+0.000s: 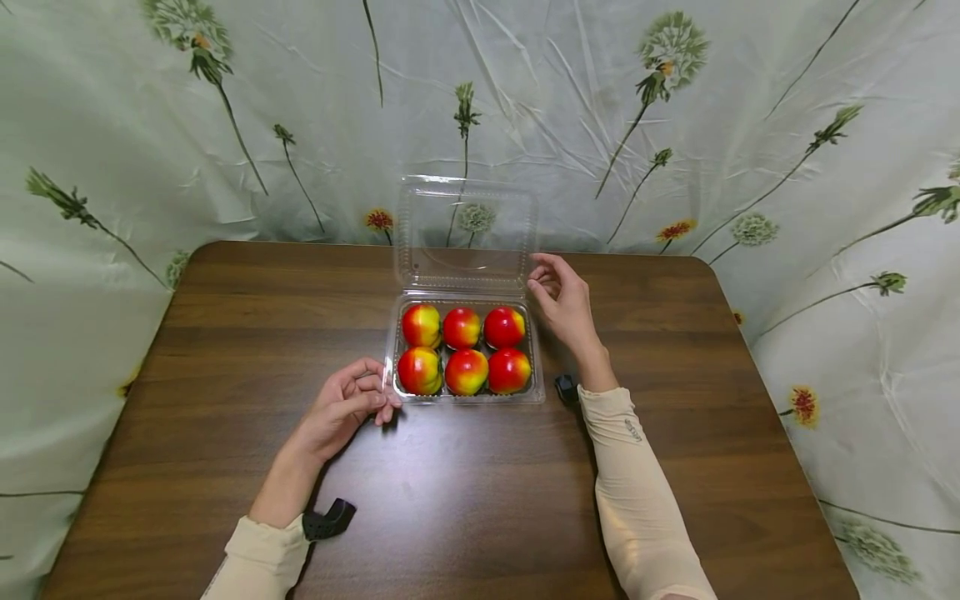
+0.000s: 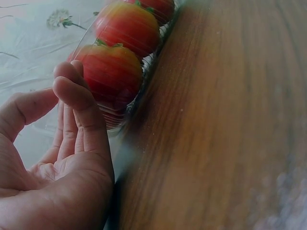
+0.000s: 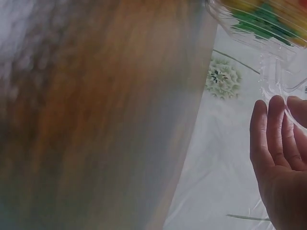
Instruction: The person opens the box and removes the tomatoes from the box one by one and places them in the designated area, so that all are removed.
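The left hand [image 1: 337, 412] curls its fingers at the near corner of a clear, rectangular plastic tray [image 1: 468, 401] to its right; whether it grips, I can't tell. Six round red-and-yellow fruits [image 1: 467, 372] sit between both hands. The right hand [image 1: 566, 304] pinches the upright clear plastic lid [image 1: 465, 242] at its left. Left wrist view: fruits just beyond the fingertips. Right wrist view: lid edge between thumb and fingers.

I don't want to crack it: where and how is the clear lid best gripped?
I'd pinch the lid by its right rim, high up, thumb on the near face and fingers behind, coming from the right. It stands raised from a hinge on the far side of the tray, so that thin edge is exposed, and the right hand is beside it.
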Demonstrator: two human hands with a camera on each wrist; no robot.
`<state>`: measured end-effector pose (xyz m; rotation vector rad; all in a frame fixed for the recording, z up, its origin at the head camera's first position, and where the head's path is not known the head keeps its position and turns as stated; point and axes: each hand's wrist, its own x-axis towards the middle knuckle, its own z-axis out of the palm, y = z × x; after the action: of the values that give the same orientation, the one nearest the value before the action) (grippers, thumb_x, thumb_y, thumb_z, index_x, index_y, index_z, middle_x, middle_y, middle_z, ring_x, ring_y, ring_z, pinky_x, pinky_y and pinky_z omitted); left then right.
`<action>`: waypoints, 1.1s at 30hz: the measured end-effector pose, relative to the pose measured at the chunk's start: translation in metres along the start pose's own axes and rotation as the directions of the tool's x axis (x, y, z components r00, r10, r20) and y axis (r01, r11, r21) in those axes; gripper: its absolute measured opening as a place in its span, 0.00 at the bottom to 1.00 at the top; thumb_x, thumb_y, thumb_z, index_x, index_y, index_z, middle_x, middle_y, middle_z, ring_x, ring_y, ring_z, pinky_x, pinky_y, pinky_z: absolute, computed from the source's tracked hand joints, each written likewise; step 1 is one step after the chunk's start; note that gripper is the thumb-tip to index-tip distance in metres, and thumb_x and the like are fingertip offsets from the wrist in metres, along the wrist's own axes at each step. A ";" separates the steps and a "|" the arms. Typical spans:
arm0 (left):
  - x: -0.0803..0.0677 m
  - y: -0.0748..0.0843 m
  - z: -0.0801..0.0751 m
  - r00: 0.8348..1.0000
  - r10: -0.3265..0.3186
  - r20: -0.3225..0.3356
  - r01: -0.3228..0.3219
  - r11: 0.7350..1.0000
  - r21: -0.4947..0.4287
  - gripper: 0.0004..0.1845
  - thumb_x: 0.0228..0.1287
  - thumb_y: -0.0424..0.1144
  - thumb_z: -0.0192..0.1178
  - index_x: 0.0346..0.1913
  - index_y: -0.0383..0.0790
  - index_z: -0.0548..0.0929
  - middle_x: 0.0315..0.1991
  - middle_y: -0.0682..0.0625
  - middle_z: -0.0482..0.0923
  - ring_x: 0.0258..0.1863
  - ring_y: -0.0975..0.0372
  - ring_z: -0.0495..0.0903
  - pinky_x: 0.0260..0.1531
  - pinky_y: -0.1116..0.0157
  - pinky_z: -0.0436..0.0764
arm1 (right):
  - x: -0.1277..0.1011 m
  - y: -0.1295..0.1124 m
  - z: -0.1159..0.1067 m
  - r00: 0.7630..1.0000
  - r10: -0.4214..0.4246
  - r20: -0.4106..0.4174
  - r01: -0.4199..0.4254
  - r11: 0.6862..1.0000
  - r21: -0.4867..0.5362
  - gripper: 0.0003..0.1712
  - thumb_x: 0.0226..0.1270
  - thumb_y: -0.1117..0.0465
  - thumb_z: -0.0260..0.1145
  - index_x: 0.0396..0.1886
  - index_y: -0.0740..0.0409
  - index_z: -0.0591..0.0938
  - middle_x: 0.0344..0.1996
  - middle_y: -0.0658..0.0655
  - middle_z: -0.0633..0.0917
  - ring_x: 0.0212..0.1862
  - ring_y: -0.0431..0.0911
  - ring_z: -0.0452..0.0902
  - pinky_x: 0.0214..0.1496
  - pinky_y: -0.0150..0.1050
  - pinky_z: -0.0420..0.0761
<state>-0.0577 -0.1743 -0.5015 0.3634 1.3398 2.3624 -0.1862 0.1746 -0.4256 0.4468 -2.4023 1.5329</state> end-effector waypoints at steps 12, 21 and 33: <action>0.002 0.001 0.000 1.000 -0.010 -0.009 0.010 1.000 0.002 0.13 0.68 0.17 0.45 0.50 0.32 0.69 0.36 0.40 0.85 0.27 0.55 0.82 0.29 0.67 0.82 | 0.007 0.027 0.004 0.995 0.094 0.044 -0.093 0.996 -0.016 0.19 0.67 0.73 0.63 0.58 0.71 0.77 0.38 0.70 0.82 0.41 0.59 0.80 0.43 0.39 0.82; 0.002 -0.001 0.000 1.000 0.002 -0.003 -0.002 1.000 -0.007 0.13 0.68 0.17 0.43 0.50 0.32 0.69 0.36 0.40 0.85 0.27 0.55 0.82 0.29 0.67 0.82 | 0.010 0.050 0.005 0.984 0.167 0.060 -0.164 0.985 -0.052 0.18 0.69 0.64 0.66 0.57 0.62 0.81 0.38 0.61 0.83 0.40 0.48 0.79 0.40 0.27 0.77; 0.002 -0.003 0.000 1.000 0.003 -0.002 -0.003 1.000 -0.004 0.13 0.68 0.17 0.44 0.49 0.32 0.70 0.36 0.40 0.85 0.26 0.55 0.82 0.29 0.67 0.82 | 0.008 0.052 0.004 0.974 0.197 0.109 -0.190 0.979 -0.077 0.17 0.71 0.61 0.64 0.56 0.62 0.81 0.40 0.62 0.83 0.42 0.51 0.78 0.52 0.44 0.80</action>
<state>-0.0591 -0.1719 -0.5043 0.3617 1.3355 2.3682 -0.2142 0.1909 -0.4678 0.3032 -2.6467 1.5376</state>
